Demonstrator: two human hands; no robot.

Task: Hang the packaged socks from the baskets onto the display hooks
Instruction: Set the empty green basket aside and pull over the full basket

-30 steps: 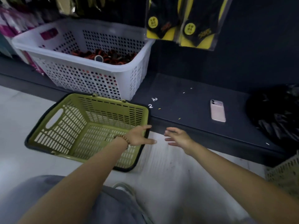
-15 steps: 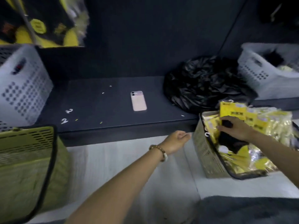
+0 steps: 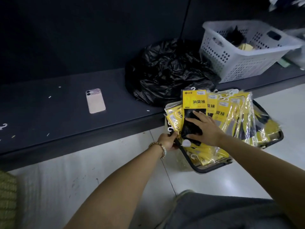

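Low shelf (image 3: 57,123): dark, matt, flat, running across the view from 9 to 2 o'clock. It is flecked with small pale scraps.

Floor (image 3: 90,176): pale smooth tile below the shelf.

Black plastic bag (image 3: 166,71): crumpled and glossy, on the shelf at 1 o'clock. It stands directly behind the black-rimmed basket (image 3: 214,168).

White basket (image 3: 239,61): perforated plastic, on the shelf at 2 o'clock, with dark items inside.

The black-rimmed basket sits on the floor at 3 o'clock, against the shelf edge. It is heaped with packaged socks (image 3: 194,100): clear crinkled sleeves, yellow cards, black socks, white plastic hooks.

Green basket (image 3: 7,200): slatted, only a corner visible at 8 o'clock.

Phone (image 3: 95,100): pale, rectangular, face down on the shelf at 10 o'clock.

Hands: the left hand (image 3: 166,141), with a bead bracelet (image 3: 160,148) at the wrist, has its fingers curled round the basket's near rim. The right hand (image 3: 204,128) lies flat with fingers spread on the topmost pack.

Loose white hook (image 3: 3,126): on the shelf at 9 o'clock.
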